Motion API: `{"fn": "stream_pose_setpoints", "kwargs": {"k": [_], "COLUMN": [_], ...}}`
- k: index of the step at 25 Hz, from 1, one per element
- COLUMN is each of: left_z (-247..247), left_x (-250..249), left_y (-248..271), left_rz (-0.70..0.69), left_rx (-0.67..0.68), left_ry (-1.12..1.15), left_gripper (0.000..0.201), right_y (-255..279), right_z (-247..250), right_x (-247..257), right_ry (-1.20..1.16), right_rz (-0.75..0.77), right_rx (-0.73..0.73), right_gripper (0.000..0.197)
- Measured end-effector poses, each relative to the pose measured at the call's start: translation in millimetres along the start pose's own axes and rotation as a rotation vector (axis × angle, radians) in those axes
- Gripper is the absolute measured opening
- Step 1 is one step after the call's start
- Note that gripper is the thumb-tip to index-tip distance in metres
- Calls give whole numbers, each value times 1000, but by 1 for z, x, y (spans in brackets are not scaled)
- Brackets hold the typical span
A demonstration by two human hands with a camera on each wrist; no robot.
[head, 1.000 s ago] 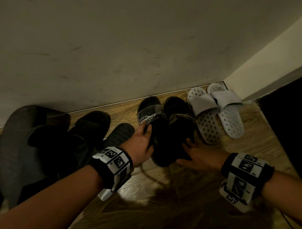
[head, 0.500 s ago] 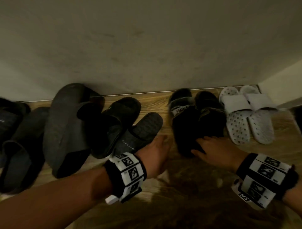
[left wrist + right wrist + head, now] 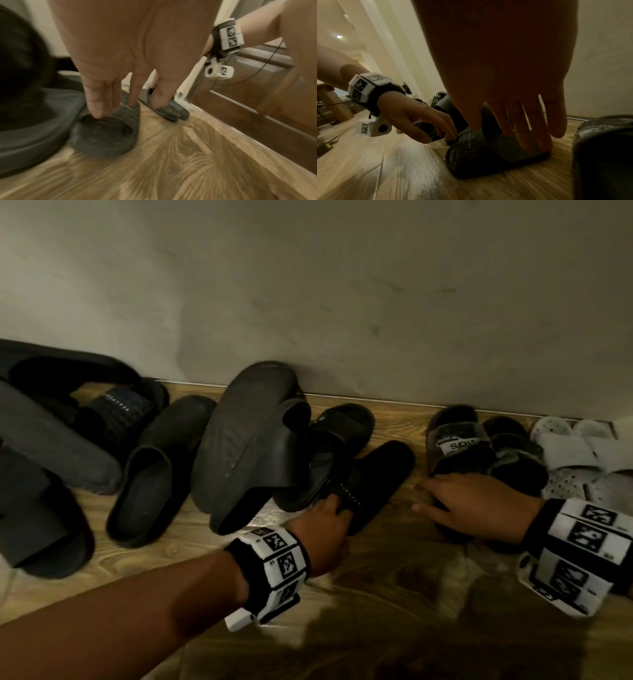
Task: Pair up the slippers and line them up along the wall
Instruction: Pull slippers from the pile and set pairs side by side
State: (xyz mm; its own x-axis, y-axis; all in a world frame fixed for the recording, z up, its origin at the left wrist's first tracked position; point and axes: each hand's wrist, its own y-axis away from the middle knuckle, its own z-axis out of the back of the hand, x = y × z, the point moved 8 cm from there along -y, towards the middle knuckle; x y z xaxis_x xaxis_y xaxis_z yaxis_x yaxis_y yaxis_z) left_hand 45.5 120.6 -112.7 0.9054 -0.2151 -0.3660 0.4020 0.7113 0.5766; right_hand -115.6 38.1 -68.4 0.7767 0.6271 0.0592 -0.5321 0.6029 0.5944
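Note:
A dark textured slipper (image 3: 383,477) lies on the wooden floor beside a pile of dark slippers. My left hand (image 3: 334,508) reaches it from the heel side. In the left wrist view its straight fingertips (image 3: 97,112) touch the edge of the slipper's strap (image 3: 106,135), and the thumb stands apart. My right hand (image 3: 445,501) hovers open, fingers spread, at the heels of a black pair with white lettering (image 3: 455,440). That pair stands toes to the wall, next to a white perforated pair (image 3: 582,457). The right wrist view shows my right hand's fingers (image 3: 522,128) hanging straight near the textured slipper (image 3: 479,155).
The pile holds a large grey slipper (image 3: 246,436) tipped sole-up, a black slide (image 3: 329,453) under it and another dark slide (image 3: 150,481). A second textured slipper (image 3: 120,409) lies further left among grey ones. The wall (image 3: 342,302) runs behind. A wooden door (image 3: 257,94) stands to the right.
My left hand has left the black lettered pair and moved left onto the textured slipper. My head has swung left, and more of the pile shows. The right hand stays at the black pair's heels.

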Motion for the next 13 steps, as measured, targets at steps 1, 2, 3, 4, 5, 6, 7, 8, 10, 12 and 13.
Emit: {"fn": "stream_pose_setpoints", "kwargs": {"k": [1,2,3,4,5,6,7,8,10,12,13], "left_z": [2,2,1,2,4,8,11,14,17,18,21], "left_x": [6,12,17,21,25,30,35,39,49,59,64], "left_y": [4,7,10,13,15,18,21,26,33,43,46], "left_rz": [-2,-6,-12,-11,-3,7,21,39,87,146,169], "left_rx": [-24,-43,-57,-75,-88,-106,-112,-107,-92,-99,-121], "left_ry": [8,18,23,25,21,15,3,-16,-69,-66,-60], "left_gripper": [51,51,51,50,49,48,47,47,46,47,51], "right_y": [0,-1,-2,-4,-6,-8,-8,-8,-8,-11,-13], "right_z": [3,5,5,6,6,10,15,20,31,40,43], "right_x": [4,8,12,16,21,26,31,34,38,44,47], "right_ry": [22,42,51,53,39,21,-6,-34,-47,13,38], "right_rz": [5,2,-8,-12,-9,-2,0,-6,-30,-20,-11], "right_rx": [23,49,74,90,93,82,80,85,82,46,28], "right_gripper": [52,53,54,53,51,49,47,46,46,44,43]}}
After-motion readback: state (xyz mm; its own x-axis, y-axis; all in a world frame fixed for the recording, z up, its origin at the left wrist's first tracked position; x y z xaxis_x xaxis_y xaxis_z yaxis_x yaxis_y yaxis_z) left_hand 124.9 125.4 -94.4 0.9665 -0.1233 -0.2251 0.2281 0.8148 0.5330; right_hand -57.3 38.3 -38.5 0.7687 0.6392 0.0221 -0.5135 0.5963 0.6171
